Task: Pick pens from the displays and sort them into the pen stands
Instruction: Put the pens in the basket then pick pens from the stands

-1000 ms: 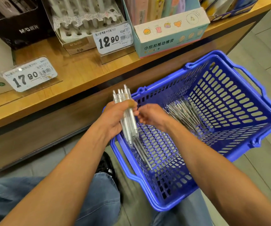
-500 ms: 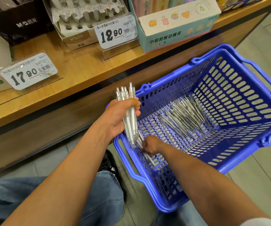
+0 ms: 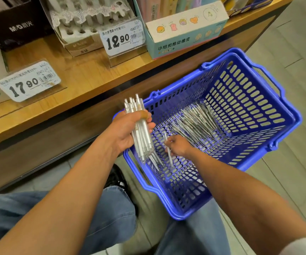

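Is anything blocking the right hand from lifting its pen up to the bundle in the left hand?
Nothing visible: the right hand holds one pen just beside the bundle gripped by the left hand, over the basket.

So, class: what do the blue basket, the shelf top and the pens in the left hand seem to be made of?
Blue basket: moulded plastic, judging by its uniform glossy colour and slotted walls.
Shelf top: wood or wood-look laminate, with visible grain and a satin sheen.
Pens in the left hand: probably clear plastic barrels, translucent white, with silvery, possibly metal tips.
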Demonstrator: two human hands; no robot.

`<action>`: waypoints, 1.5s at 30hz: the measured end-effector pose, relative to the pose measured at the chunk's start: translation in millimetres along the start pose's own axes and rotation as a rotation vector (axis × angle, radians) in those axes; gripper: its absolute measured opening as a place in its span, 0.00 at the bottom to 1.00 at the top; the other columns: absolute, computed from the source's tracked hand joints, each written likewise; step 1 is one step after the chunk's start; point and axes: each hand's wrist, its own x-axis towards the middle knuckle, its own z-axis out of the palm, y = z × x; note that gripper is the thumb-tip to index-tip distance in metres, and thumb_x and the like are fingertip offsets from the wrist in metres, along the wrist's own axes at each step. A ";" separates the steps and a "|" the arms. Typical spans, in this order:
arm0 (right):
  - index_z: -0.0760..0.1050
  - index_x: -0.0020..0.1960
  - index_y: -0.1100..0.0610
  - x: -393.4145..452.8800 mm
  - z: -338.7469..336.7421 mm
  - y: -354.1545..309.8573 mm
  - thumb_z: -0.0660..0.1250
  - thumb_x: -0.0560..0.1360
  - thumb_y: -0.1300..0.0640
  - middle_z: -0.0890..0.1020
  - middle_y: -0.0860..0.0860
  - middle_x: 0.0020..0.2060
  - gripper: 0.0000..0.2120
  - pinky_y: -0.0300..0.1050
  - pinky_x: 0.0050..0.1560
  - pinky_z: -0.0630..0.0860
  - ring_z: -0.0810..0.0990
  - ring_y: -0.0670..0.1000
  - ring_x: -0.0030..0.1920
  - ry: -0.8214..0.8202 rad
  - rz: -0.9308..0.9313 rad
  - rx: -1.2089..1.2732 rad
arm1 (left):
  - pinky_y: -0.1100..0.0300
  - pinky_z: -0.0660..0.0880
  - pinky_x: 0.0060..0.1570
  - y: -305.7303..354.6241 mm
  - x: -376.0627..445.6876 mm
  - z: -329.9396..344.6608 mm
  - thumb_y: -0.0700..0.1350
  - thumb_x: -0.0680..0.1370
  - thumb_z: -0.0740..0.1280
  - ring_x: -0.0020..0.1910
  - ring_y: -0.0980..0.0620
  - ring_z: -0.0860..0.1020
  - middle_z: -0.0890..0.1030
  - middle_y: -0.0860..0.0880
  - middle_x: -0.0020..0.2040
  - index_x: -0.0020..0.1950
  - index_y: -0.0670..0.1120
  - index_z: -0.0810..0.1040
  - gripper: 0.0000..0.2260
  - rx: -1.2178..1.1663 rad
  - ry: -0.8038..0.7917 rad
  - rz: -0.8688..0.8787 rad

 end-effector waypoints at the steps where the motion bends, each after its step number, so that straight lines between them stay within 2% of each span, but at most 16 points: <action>1: 0.71 0.54 0.60 -9.1 -4.8 -4.4 0.60 0.82 0.55 0.81 0.61 0.40 0.08 0.38 0.28 0.73 0.78 0.48 0.28 0.031 -0.008 0.009 | 0.59 0.82 0.34 2.3 -3.6 0.1 0.35 0.77 0.68 0.34 0.50 0.84 0.83 0.46 0.33 0.46 0.40 0.79 0.02 0.006 0.000 -0.022; 3: 0.72 0.50 0.60 -27.6 -13.8 -13.6 0.60 0.82 0.56 0.79 0.59 0.35 0.07 0.40 0.30 0.72 0.76 0.51 0.29 0.068 -0.013 0.073 | 0.60 0.82 0.34 9.1 -13.2 0.3 0.35 0.77 0.68 0.31 0.51 0.83 0.83 0.44 0.35 0.46 0.39 0.80 0.02 0.052 -0.001 -0.051; 7: 0.75 0.48 0.63 -69.7 -28.7 -40.8 0.60 0.81 0.61 0.81 0.58 0.36 0.08 0.40 0.27 0.71 0.75 0.50 0.28 0.115 -0.013 0.273 | 0.61 0.81 0.34 32.2 -45.9 5.2 0.34 0.76 0.70 0.29 0.52 0.82 0.83 0.43 0.36 0.48 0.37 0.80 0.02 0.178 0.014 -0.100; 11: 0.75 0.43 0.59 -138.1 -47.5 -75.1 0.61 0.80 0.63 0.82 0.56 0.35 0.08 0.42 0.26 0.71 0.75 0.51 0.27 0.166 -0.013 0.410 | 0.61 0.81 0.33 72.2 -98.5 17.6 0.33 0.76 0.70 0.31 0.51 0.83 0.84 0.42 0.38 0.52 0.36 0.79 0.05 0.223 0.037 -0.137; 15: 0.74 0.43 0.56 -239.7 -77.6 -115.4 0.62 0.79 0.64 0.79 0.48 0.24 0.08 0.37 0.23 0.69 0.74 0.45 0.21 0.243 -0.011 0.463 | 0.61 0.82 0.32 115.9 -175.0 39.2 0.32 0.76 0.68 0.30 0.51 0.83 0.83 0.41 0.38 0.50 0.36 0.79 0.03 0.189 0.026 -0.174; 17: 0.73 0.44 0.57 -295.0 -94.3 -136.9 0.61 0.79 0.66 0.78 0.51 0.25 0.07 0.35 0.20 0.66 0.75 0.45 0.21 0.269 -0.005 0.498 | 0.60 0.82 0.34 134.9 -218.3 48.8 0.32 0.77 0.68 0.31 0.51 0.83 0.84 0.42 0.36 0.49 0.37 0.79 0.03 0.203 0.019 -0.173; 20: 0.72 0.47 0.59 -374.9 -116.0 -171.7 0.60 0.78 0.66 0.78 0.54 0.29 0.04 0.39 0.24 0.67 0.76 0.56 0.29 0.256 -0.019 0.523 | 0.60 0.82 0.34 163.0 -285.8 58.7 0.32 0.77 0.67 0.31 0.50 0.84 0.84 0.43 0.35 0.47 0.37 0.79 0.02 0.188 0.004 -0.168; 22: 0.73 0.47 0.59 -422.7 -128.0 -193.5 0.61 0.78 0.65 0.78 0.55 0.29 0.04 0.39 0.24 0.68 0.77 0.58 0.34 0.263 -0.046 0.541 | 0.60 0.82 0.33 180.8 -329.9 62.4 0.32 0.77 0.67 0.32 0.50 0.84 0.84 0.42 0.36 0.46 0.37 0.79 0.03 0.142 0.002 -0.162; 25: 0.74 0.49 0.59 -483.9 -138.8 -220.0 0.61 0.79 0.63 0.80 0.60 0.35 0.03 0.37 0.22 0.67 0.76 0.50 0.27 0.265 -0.088 0.534 | 0.59 0.82 0.34 206.0 -392.7 65.3 0.32 0.76 0.68 0.34 0.48 0.85 0.85 0.40 0.39 0.42 0.37 0.82 0.06 0.107 0.012 -0.150; 30: 0.74 0.52 0.61 -552.0 -147.9 -269.8 0.62 0.79 0.61 0.81 0.56 0.33 0.05 0.41 0.25 0.68 0.72 0.50 0.25 0.228 -0.168 0.476 | 0.58 0.83 0.35 250.1 -477.8 63.6 0.32 0.79 0.64 0.34 0.50 0.84 0.85 0.42 0.38 0.48 0.36 0.78 0.03 0.065 -0.008 -0.132; 34: 0.75 0.52 0.60 -581.2 -143.9 -323.5 0.64 0.79 0.58 0.81 0.56 0.34 0.06 0.39 0.24 0.69 0.73 0.48 0.24 0.181 -0.261 0.424 | 0.58 0.82 0.41 282.4 -521.3 45.2 0.32 0.79 0.65 0.36 0.50 0.84 0.84 0.41 0.41 0.50 0.36 0.78 0.03 0.024 0.021 -0.045; 39: 0.74 0.51 0.63 -588.8 -124.0 -404.0 0.63 0.79 0.61 0.82 0.57 0.33 0.05 0.40 0.24 0.69 0.73 0.50 0.24 0.106 -0.348 0.395 | 0.55 0.82 0.46 322.1 -556.6 -11.0 0.32 0.76 0.68 0.43 0.45 0.83 0.83 0.36 0.48 0.55 0.32 0.78 0.08 -0.034 0.102 0.057; 42: 0.73 0.51 0.63 -588.5 -100.8 -457.7 0.63 0.80 0.58 0.81 0.60 0.36 0.07 0.41 0.25 0.68 0.73 0.51 0.25 0.083 -0.398 0.332 | 0.54 0.84 0.40 348.9 -577.2 -57.9 0.33 0.75 0.70 0.41 0.45 0.85 0.84 0.35 0.49 0.53 0.32 0.80 0.08 -0.099 0.123 0.092; 45: 0.74 0.48 0.59 -587.1 -72.0 -515.0 0.62 0.80 0.60 0.82 0.58 0.35 0.04 0.41 0.25 0.68 0.74 0.51 0.25 0.049 -0.452 0.290 | 0.56 0.83 0.39 377.7 -594.4 -106.4 0.34 0.73 0.71 0.41 0.46 0.85 0.85 0.36 0.47 0.52 0.32 0.79 0.10 -0.179 0.141 0.129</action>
